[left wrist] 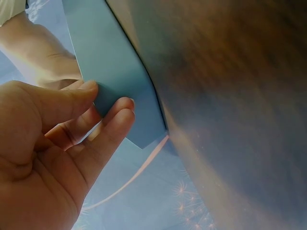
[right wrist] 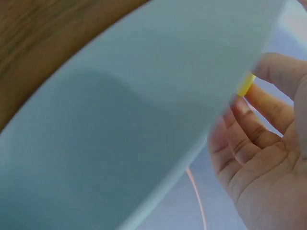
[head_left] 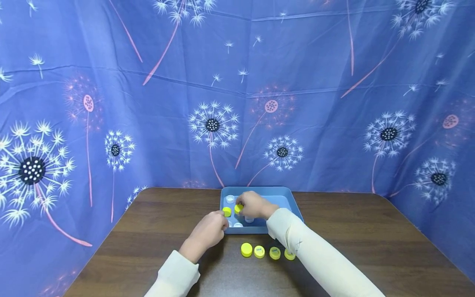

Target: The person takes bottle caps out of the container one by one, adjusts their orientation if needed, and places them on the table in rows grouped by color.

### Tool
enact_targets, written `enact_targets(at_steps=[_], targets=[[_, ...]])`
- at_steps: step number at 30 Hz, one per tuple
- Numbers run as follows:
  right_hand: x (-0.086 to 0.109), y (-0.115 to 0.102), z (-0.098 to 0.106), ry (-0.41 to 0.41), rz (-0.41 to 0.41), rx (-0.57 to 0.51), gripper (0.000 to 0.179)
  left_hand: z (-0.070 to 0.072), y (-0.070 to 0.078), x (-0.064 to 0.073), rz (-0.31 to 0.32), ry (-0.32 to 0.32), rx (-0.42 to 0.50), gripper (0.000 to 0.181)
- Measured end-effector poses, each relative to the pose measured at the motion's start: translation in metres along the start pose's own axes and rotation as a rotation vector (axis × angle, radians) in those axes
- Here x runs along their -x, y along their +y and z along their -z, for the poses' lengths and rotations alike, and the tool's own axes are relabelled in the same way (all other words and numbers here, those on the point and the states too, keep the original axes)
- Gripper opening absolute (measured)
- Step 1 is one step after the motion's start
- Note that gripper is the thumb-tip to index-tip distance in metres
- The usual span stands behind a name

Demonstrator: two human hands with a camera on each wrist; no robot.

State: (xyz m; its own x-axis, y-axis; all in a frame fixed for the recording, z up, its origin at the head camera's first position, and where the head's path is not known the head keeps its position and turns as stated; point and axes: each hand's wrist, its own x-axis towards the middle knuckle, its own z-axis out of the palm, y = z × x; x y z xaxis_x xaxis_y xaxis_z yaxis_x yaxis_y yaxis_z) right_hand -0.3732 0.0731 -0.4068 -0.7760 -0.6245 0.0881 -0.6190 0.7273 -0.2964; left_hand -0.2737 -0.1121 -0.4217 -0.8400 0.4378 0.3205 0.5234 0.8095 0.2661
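Observation:
Over the blue tray (head_left: 245, 231), my right hand (head_left: 255, 205) pinches a yellow cap (head_left: 238, 209) between thumb and fingers. The right wrist view shows a sliver of that yellow cap (right wrist: 246, 85) at the fingertips, beyond the tray wall (right wrist: 139, 96). My left hand (head_left: 208, 229) is at the tray's front left corner. Its thumb and fingers grip the rim of the tray wall (left wrist: 112, 57). Another yellow cap (head_left: 226, 211) is just beyond the left fingers. Small clear containers stand in the tray, one at the back left (head_left: 230, 199) and one at the front (head_left: 238, 225).
In front of the tray, several yellow caps lie in a row on the brown wooden table (head_left: 148, 239), the leftmost cap (head_left: 246, 249) near the left forearm. The right sleeve (head_left: 297, 237) partly covers the rightmost cap. A blue dandelion-print cloth (head_left: 237, 95) hangs behind the table.

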Motion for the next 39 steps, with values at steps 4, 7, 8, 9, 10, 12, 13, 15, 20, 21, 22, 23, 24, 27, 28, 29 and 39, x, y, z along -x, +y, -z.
enact_targets(at_steps=[4, 7, 8, 9, 10, 12, 13, 15, 20, 21, 22, 23, 24, 27, 28, 29, 39], targets=[[0.013, 0.003, 0.011, 0.079, 0.024, -0.031, 0.029, 0.0, 0.0, 0.001, -0.003, 0.008, -0.007, 0.023], [0.026, 0.003, 0.02, 0.126, 0.022, -0.102, 0.031, -0.001, 0.0, 0.001, -0.016, 0.011, -0.013, 0.026], [0.032, 0.004, 0.023, 0.144, 0.02, -0.124, 0.031, -0.001, 0.0, 0.001, -0.019, 0.012, -0.013, 0.029], [0.037, 0.004, 0.026, 0.158, 0.015, -0.149, 0.03, -0.001, 0.0, 0.0, -0.026, 0.017, -0.012, 0.032], [0.043, 0.003, 0.029, 0.175, 0.014, -0.168, 0.03, -0.001, 0.0, 0.0, -0.028, 0.017, -0.01, 0.034], [0.054, 0.003, 0.034, 0.194, 0.003, -0.197, 0.029, -0.001, 0.001, 0.0, -0.025, 0.02, -0.008, 0.037], [0.06, 0.003, 0.036, 0.201, 0.0, -0.207, 0.029, -0.001, 0.001, -0.001, -0.023, 0.019, -0.008, 0.038], [0.071, 0.002, 0.04, 0.218, -0.005, -0.221, 0.031, -0.001, 0.0, -0.001, -0.019, 0.022, -0.011, 0.038], [0.098, 0.001, 0.045, 0.249, -0.01, -0.264, 0.033, -0.002, -0.001, 0.0, -0.013, 0.017, -0.025, 0.033], [0.103, 0.0, 0.046, 0.256, -0.011, -0.268, 0.033, -0.003, -0.002, 0.0, -0.012, 0.015, -0.025, 0.03], [0.108, 0.0, 0.047, 0.262, -0.011, -0.272, 0.032, -0.003, -0.002, 0.0, -0.01, 0.012, -0.026, 0.028], [0.113, 0.0, 0.047, 0.268, -0.015, -0.274, 0.032, -0.003, -0.002, 0.0, -0.007, 0.009, -0.027, 0.025], [0.117, 0.0, 0.047, 0.275, -0.02, -0.271, 0.031, -0.003, -0.002, 0.001, -0.005, 0.007, -0.026, 0.025], [0.13, 0.003, 0.046, 0.286, -0.052, -0.257, 0.031, -0.002, 0.0, 0.001, 0.003, 0.0, -0.02, 0.023], [0.134, 0.004, 0.045, 0.289, -0.066, -0.255, 0.031, -0.002, 0.0, 0.001, 0.005, 0.0, -0.019, 0.023], [0.137, 0.006, 0.044, 0.292, -0.08, -0.255, 0.031, -0.002, 0.0, 0.001, 0.005, -0.001, -0.017, 0.023], [0.173, 0.035, 0.031, 0.281, -0.144, -0.232, 0.027, -0.002, 0.001, 0.002, -0.002, 0.005, -0.013, 0.028]])
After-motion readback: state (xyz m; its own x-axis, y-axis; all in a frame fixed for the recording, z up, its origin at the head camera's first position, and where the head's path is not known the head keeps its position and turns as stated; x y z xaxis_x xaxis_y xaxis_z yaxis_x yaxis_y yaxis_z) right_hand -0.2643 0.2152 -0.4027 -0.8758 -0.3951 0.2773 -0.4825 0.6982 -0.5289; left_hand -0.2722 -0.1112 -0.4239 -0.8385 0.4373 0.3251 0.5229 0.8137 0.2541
